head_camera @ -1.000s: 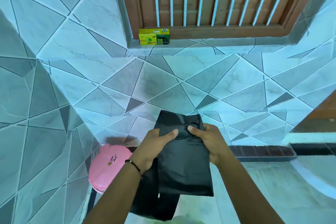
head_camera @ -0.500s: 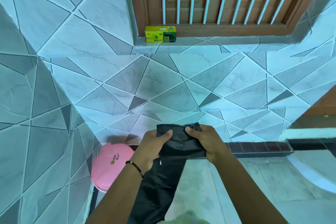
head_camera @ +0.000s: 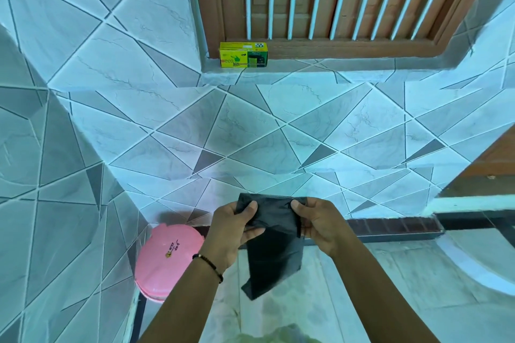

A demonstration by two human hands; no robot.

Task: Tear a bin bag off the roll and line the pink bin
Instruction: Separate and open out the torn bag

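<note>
Down near the bottom of the view, both hands grip a black bin bag [head_camera: 274,242] by its upper edge. The left hand [head_camera: 232,227] pinches the bag's left corner between thumb and fingers, and the right hand [head_camera: 320,224] is closed on the right corner the same way. Between them the top edge is bunched and creased, while the rest of the bag hangs down folded, its lower end a little blurred above the pale floor [head_camera: 390,287]. A dark beaded bracelet [head_camera: 209,266] circles the left wrist. Just left of the left forearm, the pink bin [head_camera: 167,256] stands in the corner of the tiled wall [head_camera: 250,133], its lid shut. Higher up, a yellow bin-bag box [head_camera: 243,54] sits on the tiled window ledge [head_camera: 306,72], well apart from the hands.
</note>
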